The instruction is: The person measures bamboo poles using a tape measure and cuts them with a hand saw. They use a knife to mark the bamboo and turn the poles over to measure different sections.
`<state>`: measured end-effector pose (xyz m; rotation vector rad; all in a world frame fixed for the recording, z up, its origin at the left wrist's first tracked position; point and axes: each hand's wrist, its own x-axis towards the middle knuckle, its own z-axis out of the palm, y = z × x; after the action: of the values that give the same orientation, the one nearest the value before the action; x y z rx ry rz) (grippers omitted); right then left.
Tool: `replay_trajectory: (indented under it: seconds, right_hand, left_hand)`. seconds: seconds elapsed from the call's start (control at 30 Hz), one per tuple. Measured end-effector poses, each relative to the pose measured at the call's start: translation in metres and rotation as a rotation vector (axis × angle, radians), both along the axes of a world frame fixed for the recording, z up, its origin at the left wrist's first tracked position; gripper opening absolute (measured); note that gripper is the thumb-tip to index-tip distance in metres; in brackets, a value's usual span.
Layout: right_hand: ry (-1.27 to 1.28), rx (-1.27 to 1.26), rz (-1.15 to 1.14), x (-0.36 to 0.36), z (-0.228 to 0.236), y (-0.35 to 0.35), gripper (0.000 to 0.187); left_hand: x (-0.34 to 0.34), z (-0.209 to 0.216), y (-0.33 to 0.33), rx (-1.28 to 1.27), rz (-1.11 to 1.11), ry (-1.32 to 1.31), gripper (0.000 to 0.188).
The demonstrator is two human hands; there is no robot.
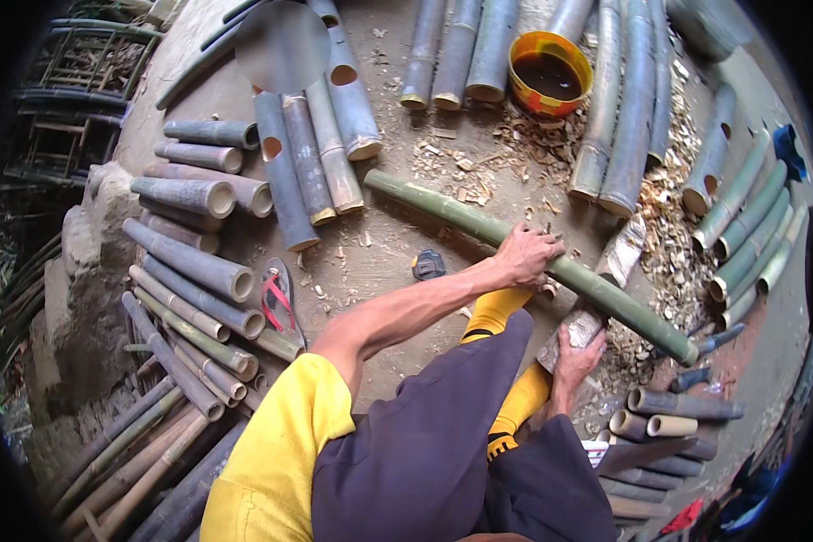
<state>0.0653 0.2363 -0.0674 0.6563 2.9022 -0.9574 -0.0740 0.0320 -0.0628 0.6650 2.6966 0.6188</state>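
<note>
A long green bamboo pole (443, 210) lies slantwise in front of me, from the upper left down to the right. My left hand (526, 256) is closed over its middle, fingers curled round the far side. Beneath the pole runs a pale, rough log-like piece (621, 253), whose near end shows by my right leg. My right hand (576, 359) is closed on that near end, below the pole; part of the grip is hidden. Both my feet, in yellow socks (495, 312), are close to the log.
Cut bamboo tubes (190, 250) lie stacked at left, with more at the top and right. A yellow-red bowl (551, 74) of dark liquid stands among wood shavings (673, 221). A tape measure (428, 265) and a sandal (278, 298) are on the ground. A flat blade-like object (650, 454) is low right.
</note>
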Motion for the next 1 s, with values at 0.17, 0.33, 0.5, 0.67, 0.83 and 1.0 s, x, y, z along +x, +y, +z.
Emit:
replay_trajectory:
  seconds: [0.17, 0.33, 0.5, 0.67, 0.83, 1.0]
  right_hand:
    - [0.044, 0.005, -0.065, -0.006, 0.004, 0.002, 0.083]
    - [0.054, 0.082, -0.062, 0.006, -0.014, 0.026, 0.074]
    - [0.083, -0.067, 0.0, -0.006, 0.003, 0.01, 0.083]
    - [0.095, -0.099, -0.054, 0.005, 0.002, 0.034, 0.084]
    - [0.112, -0.064, 0.016, -0.021, -0.002, 0.03, 0.083]
    - [0.012, -0.158, -0.018, 0.01, 0.008, 0.056, 0.076]
  left_hand:
    - [-0.023, 0.007, -0.027, -0.05, -0.081, 0.049, 0.062]
    - [-0.023, 0.003, -0.023, 0.272, -0.035, -0.067, 0.05]
    - [-0.031, 0.028, -0.052, 0.062, -0.061, -0.047, 0.055]
    - [-0.042, 0.023, -0.025, 0.009, -0.056, -0.263, 0.055]
    - [-0.035, 0.022, -0.04, -0.088, -0.098, 0.149, 0.061]
    - [0.071, 0.019, -0.038, 0.032, 0.049, 0.294, 0.048]
